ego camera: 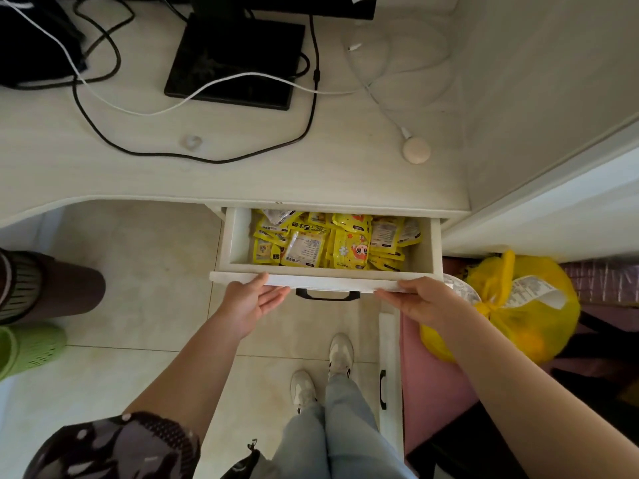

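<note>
Bins first, far left: a dark ribbed bin and, below it, a green basket stand on the tiled floor. Moving across, we meet our left hand at the left end of the drawer front, fingers straight and close together, laid flat along the panel, thumb resting on its top edge. Centre now: the drawer sits pulled partway out from under the pale desk, and it's packed with yellow packets. Up on the desk we see a black monitor base with a black cable looping round it. Just under the drawer front, between our hands, hangs the black handle, and neither hand touches it. Over at the right end, our right hand does likewise: fingers straight and together against the panel, thumb on the top edge. Just beyond it sits a knotted yellow bag.
</note>
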`<state>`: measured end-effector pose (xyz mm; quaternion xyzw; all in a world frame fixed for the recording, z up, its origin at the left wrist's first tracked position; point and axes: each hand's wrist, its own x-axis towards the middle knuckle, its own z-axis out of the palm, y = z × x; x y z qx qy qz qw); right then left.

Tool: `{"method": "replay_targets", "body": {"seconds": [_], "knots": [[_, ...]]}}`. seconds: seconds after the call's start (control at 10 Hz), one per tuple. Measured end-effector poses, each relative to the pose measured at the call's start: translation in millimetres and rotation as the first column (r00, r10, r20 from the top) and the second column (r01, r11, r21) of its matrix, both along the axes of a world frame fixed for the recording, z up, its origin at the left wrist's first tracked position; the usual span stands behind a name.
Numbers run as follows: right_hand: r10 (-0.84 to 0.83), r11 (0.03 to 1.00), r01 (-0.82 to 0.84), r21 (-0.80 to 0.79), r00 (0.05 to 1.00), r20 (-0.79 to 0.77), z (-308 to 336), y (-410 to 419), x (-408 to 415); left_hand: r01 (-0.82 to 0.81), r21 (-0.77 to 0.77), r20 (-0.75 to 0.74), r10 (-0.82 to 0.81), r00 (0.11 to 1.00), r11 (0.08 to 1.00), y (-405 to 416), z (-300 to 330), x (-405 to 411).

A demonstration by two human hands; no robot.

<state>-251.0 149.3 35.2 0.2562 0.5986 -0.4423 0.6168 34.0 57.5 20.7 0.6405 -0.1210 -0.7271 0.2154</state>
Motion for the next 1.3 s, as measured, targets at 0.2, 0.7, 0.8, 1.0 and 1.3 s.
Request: {"method": "replay_targets", "body": {"seconds": [0.2,0.7,0.8,1.0,1.3], "knots": [[0.131,0.984,-0.135,-0.115,0.991,-0.041,7.4,-37.2,-14.8,-0.018,-0.085,0.134,0.029,0.991,0.996,-38.7,-8.3,-23.0],[0.13,0.977,-0.145,-0.155,0.987,-0.099,-15.7,-86.8,-46.8,-0.101,-0.09,0.071,0.108,0.992,0.991,-96.0,2.2,-62.6],[0.126,0.974,-0.145,-0.172,0.985,-0.118,-16.8,-92.8,-48.1,-0.131,-0.071,0.037,0.134,0.99,0.989,-101.3,6.5,-66.9],[0.138,0.973,-0.165,-0.16,0.976,-0.166,-22.1,-92.4,-43.6,-0.059,-0.045,-0.021,0.059,0.998,0.997,-95.2,13.0,-67.1],[0.311,0.934,-0.353,-0.052,0.876,-0.369,6.4,-65.7,-12.6,0.127,-0.151,0.065,-0.118,0.991,0.98,-64.5,38.3,-64.1]]}}
